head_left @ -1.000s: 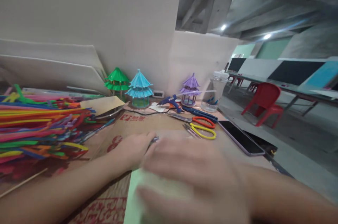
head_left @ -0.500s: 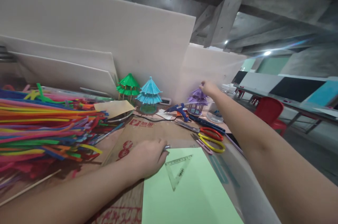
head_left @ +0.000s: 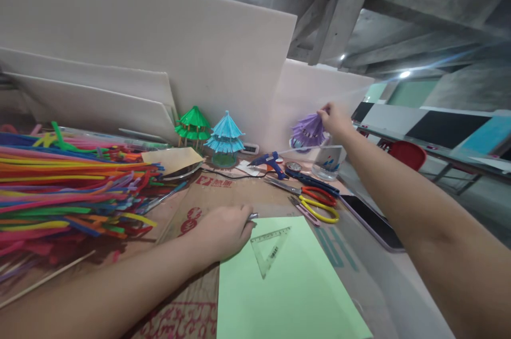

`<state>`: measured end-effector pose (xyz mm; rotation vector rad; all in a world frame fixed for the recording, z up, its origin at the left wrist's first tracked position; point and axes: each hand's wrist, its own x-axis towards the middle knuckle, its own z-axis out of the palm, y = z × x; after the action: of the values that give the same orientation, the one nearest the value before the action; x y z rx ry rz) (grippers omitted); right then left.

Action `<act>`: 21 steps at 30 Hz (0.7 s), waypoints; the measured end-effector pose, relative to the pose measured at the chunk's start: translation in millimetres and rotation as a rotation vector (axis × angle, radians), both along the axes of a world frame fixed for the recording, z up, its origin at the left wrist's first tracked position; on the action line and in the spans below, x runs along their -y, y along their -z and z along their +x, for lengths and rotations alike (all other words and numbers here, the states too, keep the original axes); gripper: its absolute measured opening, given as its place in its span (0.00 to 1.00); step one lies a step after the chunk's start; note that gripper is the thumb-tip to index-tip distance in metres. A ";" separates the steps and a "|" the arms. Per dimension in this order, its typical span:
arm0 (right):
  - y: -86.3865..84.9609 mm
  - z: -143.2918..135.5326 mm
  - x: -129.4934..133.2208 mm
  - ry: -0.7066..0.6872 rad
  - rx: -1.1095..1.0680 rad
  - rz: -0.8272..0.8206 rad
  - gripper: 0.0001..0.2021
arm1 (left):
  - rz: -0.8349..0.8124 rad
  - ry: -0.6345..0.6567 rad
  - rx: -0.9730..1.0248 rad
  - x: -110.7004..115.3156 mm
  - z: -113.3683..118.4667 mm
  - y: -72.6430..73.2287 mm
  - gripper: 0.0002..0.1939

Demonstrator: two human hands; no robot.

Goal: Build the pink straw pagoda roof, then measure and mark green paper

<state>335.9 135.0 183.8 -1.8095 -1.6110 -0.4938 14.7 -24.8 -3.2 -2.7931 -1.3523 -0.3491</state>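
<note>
My right hand [head_left: 336, 120] pinches the top of a purple two-tiered model pavilion [head_left: 309, 130]. The pavilion is tilted, raised at the back right near a clear cup [head_left: 328, 162]. My left hand [head_left: 227, 232] is closed at the upper left corner of a light green sheet of paper [head_left: 295, 296]. A short silvery end [head_left: 253, 216] pokes out of its fingers; the rest is hidden. On the sheet lies a clear set square [head_left: 270, 250]. A blue model pavilion [head_left: 225, 134] and a green one [head_left: 193, 125] stand at the back.
A blue glue gun [head_left: 269, 160], orange-handled scissors [head_left: 319, 195], yellow-handled pliers [head_left: 319, 211] and a phone [head_left: 371, 221] lie on the right. Colourful pipe cleaners [head_left: 72, 190] are heaped on the left. White boards [head_left: 223, 51] stand behind, and a red chair [head_left: 407, 155] is at the right.
My right hand has lifted the purple pavilion and moved it right, tilting it. The phone shows more fully now. My left hand stays by the sheet's corner.
</note>
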 end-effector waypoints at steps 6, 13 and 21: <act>-29.6 -17.0 18.6 -0.107 0.017 0.150 0.12 | 0.003 -0.004 -0.011 1.8 1.0 -1.4 0.14; -50.2 -60.1 61.7 -0.180 0.018 0.303 0.10 | 0.015 0.009 0.026 0.6 -0.8 1.0 0.15; -57.3 -199.3 155.4 -0.676 -0.239 0.392 0.05 | -0.029 0.009 -0.017 2.2 -1.0 -7.6 0.18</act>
<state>136.6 -20.4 241.1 -0.9202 -1.6869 -0.2405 13.7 -27.0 4.3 -2.8197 -1.3529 -0.3071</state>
